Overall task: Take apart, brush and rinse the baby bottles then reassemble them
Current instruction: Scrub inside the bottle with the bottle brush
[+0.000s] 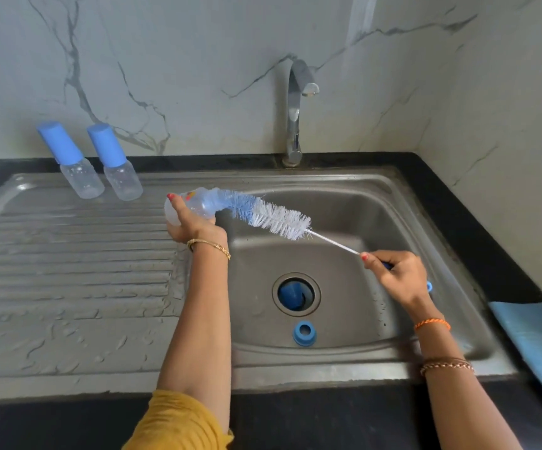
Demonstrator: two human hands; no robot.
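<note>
My left hand (189, 226) grips an open clear baby bottle (198, 204), held sideways over the sink's left edge. A blue and white bottle brush (269, 216) has its tip bent inside the bottle's neck; most of the bristles are outside. My right hand (396, 274) grips the brush's blue handle over the basin. A blue cap (292, 295) lies in the drain hole, and a blue screw ring (304, 333) lies on the basin floor near the front. Two capped bottles (78, 164) (118, 165) stand on the draining board at the back.
The steel sink (373, 203) sits in a black counter, with a ribbed draining board (68, 261) to its left. A chrome tap (295, 115) rises at the back, not running. A blue cloth (536, 339) lies on the counter at the right. A marble wall stands behind.
</note>
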